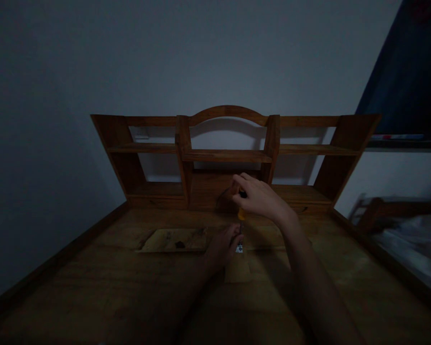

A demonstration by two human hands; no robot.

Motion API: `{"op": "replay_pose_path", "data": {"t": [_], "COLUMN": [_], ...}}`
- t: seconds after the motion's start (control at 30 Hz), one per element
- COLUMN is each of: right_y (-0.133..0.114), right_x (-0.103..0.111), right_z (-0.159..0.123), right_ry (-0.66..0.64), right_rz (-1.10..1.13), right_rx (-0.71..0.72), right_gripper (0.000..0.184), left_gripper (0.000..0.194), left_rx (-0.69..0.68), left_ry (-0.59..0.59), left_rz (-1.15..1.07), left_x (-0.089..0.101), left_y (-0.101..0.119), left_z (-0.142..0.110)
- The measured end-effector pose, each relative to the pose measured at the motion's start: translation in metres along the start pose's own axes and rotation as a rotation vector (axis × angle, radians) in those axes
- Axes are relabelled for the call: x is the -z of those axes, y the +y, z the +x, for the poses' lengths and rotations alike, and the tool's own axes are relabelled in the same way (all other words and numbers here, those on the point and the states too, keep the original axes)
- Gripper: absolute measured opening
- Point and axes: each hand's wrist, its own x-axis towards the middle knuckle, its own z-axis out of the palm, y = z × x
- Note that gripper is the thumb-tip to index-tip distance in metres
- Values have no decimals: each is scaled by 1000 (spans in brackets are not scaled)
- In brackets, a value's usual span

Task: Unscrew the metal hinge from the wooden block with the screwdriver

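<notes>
My right hand [260, 195] is closed around the yellow and black handle of a screwdriver [241, 214], which stands nearly upright with its shaft pointing down. Low beside the shaft, my left hand [221, 245] has its fingers pinched together; what they grip is hidden in the dim light. Just under the fingertips lies a small shiny metal bracket [239, 249], at the joint of a pale wooden strip [237, 270] and a longer wooden board. That board's left part [179, 239] shows dark marks, and its right part [267, 237] runs behind my right wrist.
A wooden desk [104, 282] with raised side edges carries it all. Across its back stands a wooden shelf unit [226, 155] with an arched top, against a plain wall [201, 57]. At the right are a dark window [409, 72] and a pale, crumpled covering [413, 244].
</notes>
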Motion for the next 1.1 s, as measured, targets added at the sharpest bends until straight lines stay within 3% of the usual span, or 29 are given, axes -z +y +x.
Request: {"op": "replay_pose_path", "data": {"t": [0.27, 0.33, 0.43, 0.73, 0.83, 1.1], "right_y": [-1, 0, 1, -2, -2, 0], "right_x": [-1, -1, 0, 3, 4, 0], "right_z": [0, 1, 0, 0, 0, -2], "right_ry": [-1, -5, -14, -28, -35, -24], "right_rz": [-49, -31, 49, -41, -14, 35], "right_rx": [-69, -39, 18, -72, -36, -37], "right_gripper": [27, 18, 21, 26, 18, 24], "left_gripper": [25, 25, 26, 28, 29, 30], "left_rx": [32, 28, 28, 12, -4, 2], "left_ry": [4, 0, 8, 15, 29, 25], "left_rz": [5, 4, 8, 12, 13, 17], "left_x": [1, 1, 1, 0, -3, -3], "left_y": [3, 3, 1, -2, -5, -8], "left_z": [0, 0, 0, 0, 0, 0]}}
